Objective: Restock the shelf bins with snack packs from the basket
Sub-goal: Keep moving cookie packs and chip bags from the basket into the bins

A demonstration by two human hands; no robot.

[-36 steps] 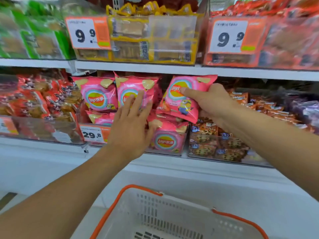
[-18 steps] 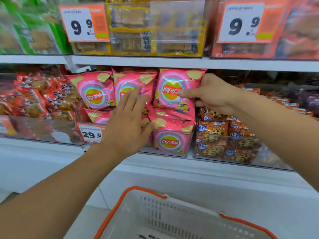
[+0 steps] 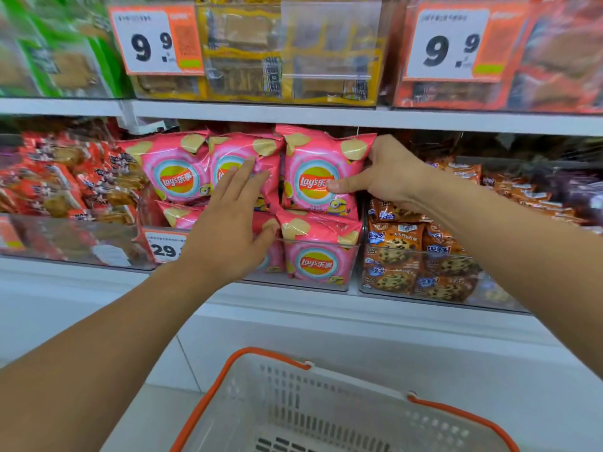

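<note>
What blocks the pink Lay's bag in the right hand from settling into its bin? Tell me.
Nothing visible does. The right hand grips the pink Lay's bag upright atop the lower bags in the clear bin; the left hand rests flat on neighbouring bags, beside it.

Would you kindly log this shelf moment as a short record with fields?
setting: store shelf with clear plastic bins of snack packs
right hand: grips the upright pink crisp bag, thumb on its front, at the right of the bin's top row
left hand: fingers straight, resting flat on the middle pink crisp bag
neighbouring bin: orange chocolate-chip cookie packs to the right
price tag: 29-point tag, partly hidden by the left hand
basket: white plastic basket with orange rim below; contents not visible
</note>
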